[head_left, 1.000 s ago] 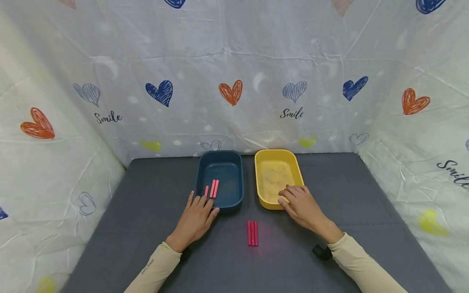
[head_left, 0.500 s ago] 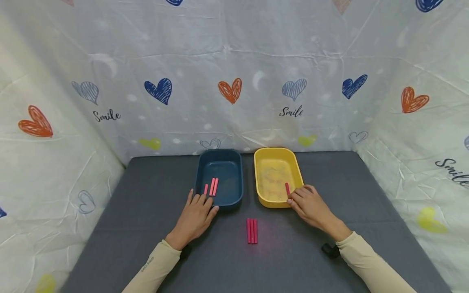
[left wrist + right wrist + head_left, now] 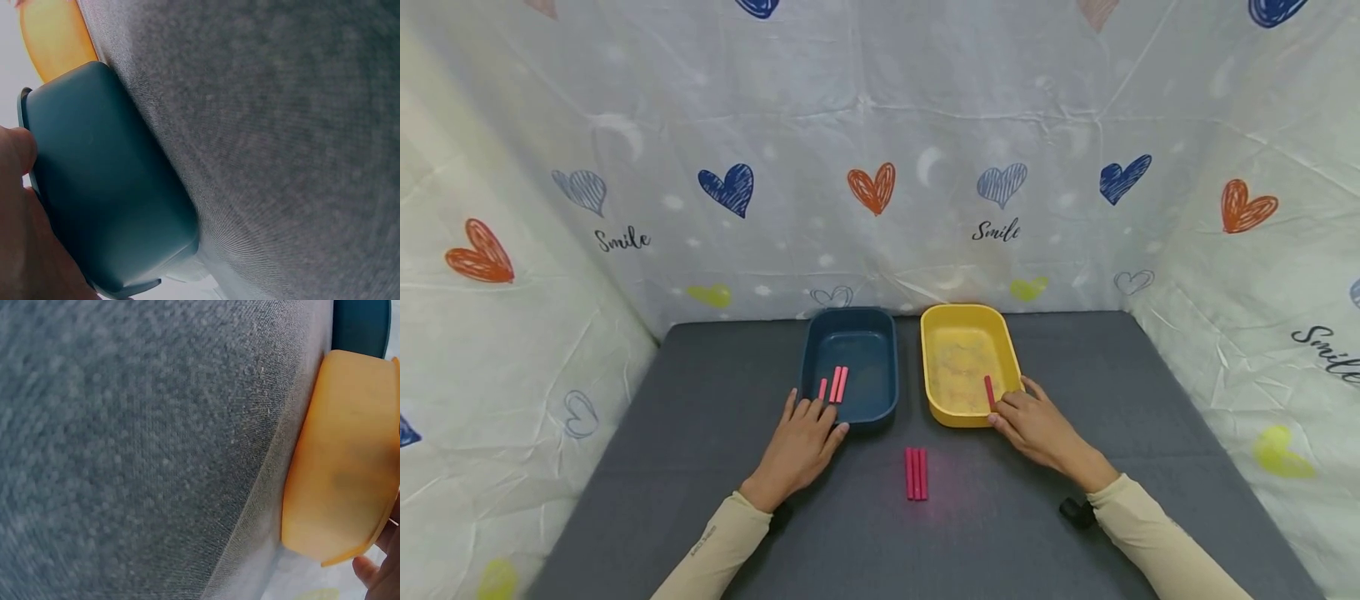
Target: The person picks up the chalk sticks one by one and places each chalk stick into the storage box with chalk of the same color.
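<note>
Grey cloth lies under my trays, and my right hand (image 3: 1033,425), fingers loose and holding nothing, may knock the yellow tray (image 3: 933,392) where one red stick (image 3: 988,392) lies at 5 o'clock, while my left hand (image 3: 801,442) rests flat against the blue tray (image 3: 808,367).

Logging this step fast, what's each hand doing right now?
Left hand: open, fingers resting on the blue tray near rim, holding nothing.
Right hand: open, fingers at the yellow tray edge beside a pink stick.

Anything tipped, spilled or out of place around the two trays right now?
Nothing stands out. The blue tray and yellow tray sit upright side by side. Three pink sticks lie in the blue one, one stick in the yellow, three more neatly together on the table.
</note>
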### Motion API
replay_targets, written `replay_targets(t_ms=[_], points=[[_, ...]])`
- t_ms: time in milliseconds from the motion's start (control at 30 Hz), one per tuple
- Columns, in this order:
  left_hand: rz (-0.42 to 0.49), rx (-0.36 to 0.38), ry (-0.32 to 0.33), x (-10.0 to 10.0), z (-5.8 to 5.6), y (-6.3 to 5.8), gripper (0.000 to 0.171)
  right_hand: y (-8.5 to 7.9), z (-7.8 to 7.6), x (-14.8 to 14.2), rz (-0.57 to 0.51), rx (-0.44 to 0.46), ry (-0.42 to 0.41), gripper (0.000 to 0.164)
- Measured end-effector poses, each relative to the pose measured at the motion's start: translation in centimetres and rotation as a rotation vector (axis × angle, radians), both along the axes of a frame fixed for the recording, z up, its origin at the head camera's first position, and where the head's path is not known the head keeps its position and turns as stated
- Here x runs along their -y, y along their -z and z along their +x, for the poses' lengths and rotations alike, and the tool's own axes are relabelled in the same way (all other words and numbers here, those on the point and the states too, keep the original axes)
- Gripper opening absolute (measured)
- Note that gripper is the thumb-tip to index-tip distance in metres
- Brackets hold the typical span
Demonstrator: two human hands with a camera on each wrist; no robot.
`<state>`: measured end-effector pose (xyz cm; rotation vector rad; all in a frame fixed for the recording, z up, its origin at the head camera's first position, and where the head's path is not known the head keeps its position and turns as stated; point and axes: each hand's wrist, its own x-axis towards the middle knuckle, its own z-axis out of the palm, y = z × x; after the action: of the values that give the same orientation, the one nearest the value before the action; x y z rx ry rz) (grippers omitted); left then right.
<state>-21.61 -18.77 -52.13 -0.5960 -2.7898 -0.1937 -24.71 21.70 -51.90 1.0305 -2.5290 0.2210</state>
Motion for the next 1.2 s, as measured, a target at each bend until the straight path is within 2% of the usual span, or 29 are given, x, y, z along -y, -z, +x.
replay_targets(t_ms=[333, 767, 933, 1033, 1200], points=[[0.002, -0.033, 0.008, 0.1, -0.3, 0.0, 0.029, 0.1, -0.4, 0.2, -0.011, 0.012, 0.002, 0.017], [0.0, -0.008, 0.012, 0.1, -0.1, 0.0, 0.031, 0.1, -0.2, 0.1, 0.009, 0.042, 0.018, 0.013], [0.071, 0.052, 0.004, -0.2, 0.1, -0.4, 0.039, 0.3, -0.1, 0.1, -0.009, 0.052, 0.023, 0.016], [0.139, 0.062, 0.014, -0.4, 0.3, -0.5, 0.045, 0.4, 0.0, 0.2, -0.016, 0.056, 0.022, 0.016], [0.213, -0.034, 0.097, -1.4, 1.1, -1.3, 0.048, 0.7, 0.0, 0.2, -0.03, 0.066, 0.021, 0.015]])
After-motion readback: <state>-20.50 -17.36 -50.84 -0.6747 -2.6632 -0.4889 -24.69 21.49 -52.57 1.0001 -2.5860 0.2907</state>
